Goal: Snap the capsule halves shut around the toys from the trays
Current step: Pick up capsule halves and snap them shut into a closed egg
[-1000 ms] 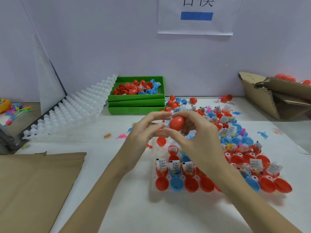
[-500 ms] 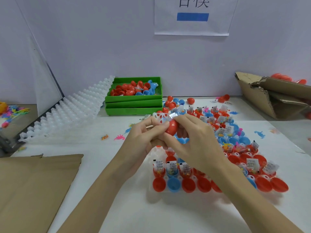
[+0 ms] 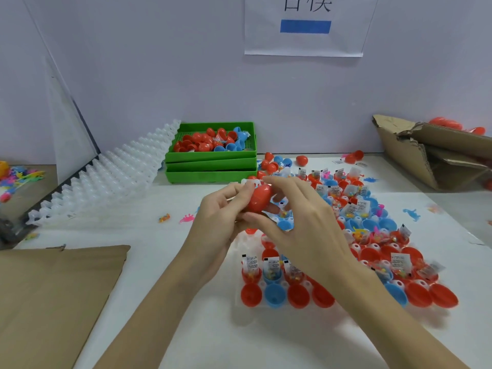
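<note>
A cardboard sheet (image 3: pixel 50 296) is lying nearest, at the left. To its right, open red and blue capsule halves (image 3: pixel 274 295) are sitting in a clear tray (image 3: pixel 241 242), many loaded with packeted toys (image 3: pixel 271 265). Above that tray, a red capsule (image 3: pixel 259 197) is being pinched between the curled fingers of the left hand (image 3: pixel 221 222) and the right hand (image 3: pixel 298 225). Farther back, stacked green trays (image 3: pixel 210 166) of capsules are being flanked by white empty trays (image 3: pixel 106 177) and a torn cardboard box (image 3: pixel 431 153).
</note>
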Demonstrator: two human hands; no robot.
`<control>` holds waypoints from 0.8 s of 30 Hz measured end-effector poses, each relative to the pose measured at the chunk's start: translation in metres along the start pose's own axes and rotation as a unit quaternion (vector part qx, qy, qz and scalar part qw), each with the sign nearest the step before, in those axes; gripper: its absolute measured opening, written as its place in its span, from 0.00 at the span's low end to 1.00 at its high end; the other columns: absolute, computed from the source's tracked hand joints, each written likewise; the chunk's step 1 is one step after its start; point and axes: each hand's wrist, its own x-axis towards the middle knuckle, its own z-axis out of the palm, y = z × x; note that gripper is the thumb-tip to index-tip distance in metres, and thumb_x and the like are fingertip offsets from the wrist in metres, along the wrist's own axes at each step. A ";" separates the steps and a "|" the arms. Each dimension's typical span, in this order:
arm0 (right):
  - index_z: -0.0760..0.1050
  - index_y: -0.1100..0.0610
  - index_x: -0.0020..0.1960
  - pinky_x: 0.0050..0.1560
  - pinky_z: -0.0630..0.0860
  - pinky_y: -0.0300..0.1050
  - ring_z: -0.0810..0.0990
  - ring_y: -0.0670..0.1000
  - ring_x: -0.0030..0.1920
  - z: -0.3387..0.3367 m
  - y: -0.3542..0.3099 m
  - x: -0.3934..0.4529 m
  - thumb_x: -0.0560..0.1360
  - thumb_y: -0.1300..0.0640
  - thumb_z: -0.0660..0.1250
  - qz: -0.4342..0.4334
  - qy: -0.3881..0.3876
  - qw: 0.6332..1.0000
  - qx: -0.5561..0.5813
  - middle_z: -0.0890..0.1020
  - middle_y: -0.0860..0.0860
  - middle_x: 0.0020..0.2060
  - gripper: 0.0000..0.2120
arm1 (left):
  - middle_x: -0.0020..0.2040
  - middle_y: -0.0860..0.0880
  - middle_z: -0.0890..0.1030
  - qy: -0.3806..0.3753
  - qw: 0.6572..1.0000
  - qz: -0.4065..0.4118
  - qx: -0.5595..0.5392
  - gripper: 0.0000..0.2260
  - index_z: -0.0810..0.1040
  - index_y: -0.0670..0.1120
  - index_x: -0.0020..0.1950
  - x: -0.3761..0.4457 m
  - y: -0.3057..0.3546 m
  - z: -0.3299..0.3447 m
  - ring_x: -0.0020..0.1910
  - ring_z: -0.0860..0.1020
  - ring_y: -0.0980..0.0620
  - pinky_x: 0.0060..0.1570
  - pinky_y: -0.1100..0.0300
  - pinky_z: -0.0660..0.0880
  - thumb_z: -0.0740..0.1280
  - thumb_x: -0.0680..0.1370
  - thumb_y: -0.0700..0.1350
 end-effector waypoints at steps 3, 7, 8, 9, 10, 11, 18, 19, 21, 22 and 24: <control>0.76 0.60 0.69 0.58 0.77 0.35 0.81 0.49 0.55 0.005 -0.005 -0.002 0.79 0.41 0.62 0.011 -0.005 0.999 0.049 0.82 0.52 0.58 0.27 | 0.52 0.36 0.87 -0.036 0.997 -0.042 -0.058 0.20 0.84 0.38 0.59 0.001 -0.001 -0.001 0.47 0.87 0.45 0.45 0.59 0.82 0.61 0.85 0.52; 0.76 0.64 0.68 0.55 0.73 0.25 0.80 0.47 0.51 0.006 -0.001 -0.003 0.80 0.47 0.63 -0.010 -0.005 0.998 0.061 0.83 0.55 0.55 0.25 | 0.52 0.37 0.87 -0.018 0.997 -0.037 -0.060 0.20 0.85 0.40 0.58 0.002 -0.007 0.002 0.50 0.87 0.46 0.48 0.61 0.82 0.62 0.85 0.53; 0.77 0.65 0.68 0.54 0.72 0.25 0.80 0.48 0.50 0.005 0.000 -0.002 0.79 0.49 0.64 -0.012 -0.001 0.998 0.056 0.84 0.55 0.54 0.24 | 0.52 0.38 0.87 -0.005 0.998 -0.032 -0.059 0.20 0.86 0.41 0.57 0.002 -0.009 0.004 0.51 0.86 0.47 0.50 0.61 0.81 0.63 0.83 0.55; 0.77 0.65 0.67 0.54 0.73 0.25 0.81 0.50 0.50 0.005 0.001 -0.002 0.79 0.49 0.65 -0.012 -0.001 0.999 0.050 0.84 0.55 0.53 0.24 | 0.52 0.39 0.87 0.011 0.998 -0.029 -0.055 0.20 0.87 0.42 0.56 0.002 -0.010 0.005 0.53 0.86 0.48 0.54 0.59 0.81 0.64 0.82 0.56; 0.78 0.65 0.67 0.54 0.72 0.24 0.82 0.51 0.50 0.005 0.001 -0.002 0.78 0.49 0.65 -0.011 -0.002 0.999 0.045 0.84 0.55 0.52 0.24 | 0.53 0.39 0.87 0.024 0.998 -0.027 -0.047 0.20 0.87 0.43 0.56 0.003 -0.011 0.007 0.54 0.85 0.48 0.60 0.56 0.79 0.64 0.81 0.57; 0.78 0.65 0.67 0.54 0.70 0.22 0.82 0.51 0.51 0.004 0.002 -0.002 0.78 0.49 0.65 -0.008 -0.005 0.999 0.042 0.84 0.56 0.53 0.24 | 0.53 0.39 0.87 0.033 0.999 -0.026 -0.035 0.20 0.87 0.44 0.56 0.004 -0.012 0.007 0.56 0.84 0.47 0.64 0.52 0.78 0.64 0.80 0.58; 0.75 0.61 0.71 0.58 0.76 0.36 0.83 0.52 0.53 0.003 0.007 0.001 0.78 0.47 0.66 0.003 -0.050 0.998 0.033 0.84 0.54 0.56 0.27 | 0.52 0.43 0.88 -0.005 0.999 -0.019 0.028 0.22 0.84 0.44 0.61 0.005 -0.011 0.002 0.54 0.86 0.47 0.55 0.58 0.82 0.63 0.81 0.60; 0.75 0.60 0.72 0.60 0.77 0.39 0.82 0.51 0.54 0.003 0.007 0.000 0.78 0.46 0.67 0.009 -0.050 0.998 0.038 0.83 0.53 0.57 0.28 | 0.51 0.42 0.88 -0.007 1.000 -0.011 0.025 0.20 0.83 0.42 0.60 0.005 -0.011 0.001 0.53 0.86 0.46 0.54 0.59 0.81 0.66 0.81 0.57; 0.74 0.59 0.73 0.62 0.77 0.39 0.81 0.48 0.57 0.004 0.005 0.000 0.78 0.44 0.66 0.016 -0.049 0.998 0.045 0.83 0.51 0.60 0.29 | 0.49 0.40 0.87 0.003 1.000 -0.002 0.003 0.21 0.81 0.38 0.56 0.005 -0.013 0.000 0.49 0.85 0.47 0.51 0.60 0.80 0.69 0.79 0.56; 0.74 0.59 0.73 0.63 0.77 0.38 0.81 0.47 0.57 0.005 0.004 0.000 0.78 0.44 0.65 0.017 -0.049 0.997 0.052 0.82 0.51 0.60 0.29 | 0.48 0.41 0.86 0.009 1.000 0.001 -0.007 0.22 0.80 0.37 0.55 0.005 -0.014 0.001 0.48 0.84 0.48 0.50 0.61 0.79 0.69 0.78 0.56; 0.76 0.59 0.70 0.61 0.77 0.37 0.81 0.48 0.55 0.005 0.003 -0.001 0.79 0.44 0.63 0.011 -0.053 0.996 0.071 0.83 0.51 0.58 0.26 | 0.45 0.45 0.85 0.021 1.000 0.006 -0.018 0.22 0.78 0.36 0.52 0.004 -0.016 0.004 0.45 0.83 0.52 0.48 0.62 0.78 0.70 0.78 0.57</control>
